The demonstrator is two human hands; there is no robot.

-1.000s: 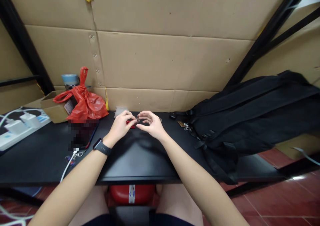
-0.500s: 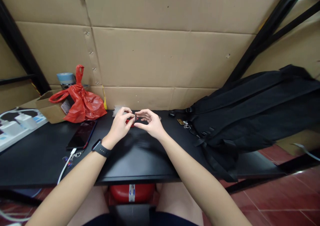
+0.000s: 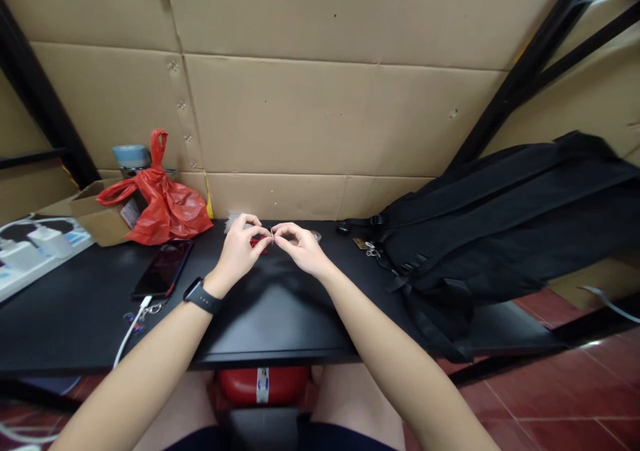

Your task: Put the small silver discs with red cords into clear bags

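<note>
Over the back middle of the black desk (image 3: 280, 324), my two hands meet fingertip to fingertip. A small, thin, dark-edged piece (image 3: 273, 234) stands upright between them, too small to name. My left hand (image 3: 243, 243) pinches it from the left with thumb and forefinger, a dark watch on that wrist. From the right, my right hand (image 3: 304, 248) closes thumb and fingers on the same piece. Something red (image 3: 260, 243) lies behind the left fingers, partly hidden. Clear plastic (image 3: 237, 220) is just beyond the left hand, and a small clear round item (image 3: 316, 236) beyond the right.
A phone (image 3: 163, 269), white cable (image 3: 131, 334) and power strip (image 3: 45, 261) occupy the left. Behind them are a red plastic bag (image 3: 170, 204) and an open cardboard box (image 3: 100, 221). A black backpack (image 3: 505, 218) fills the right; cardboard (image 3: 310, 118) walls the back.
My right thumb and fingers have drawn together onto the small piece, where they were spread wider before. The piece now shows almost edge-on. My left hand has barely moved.
</note>
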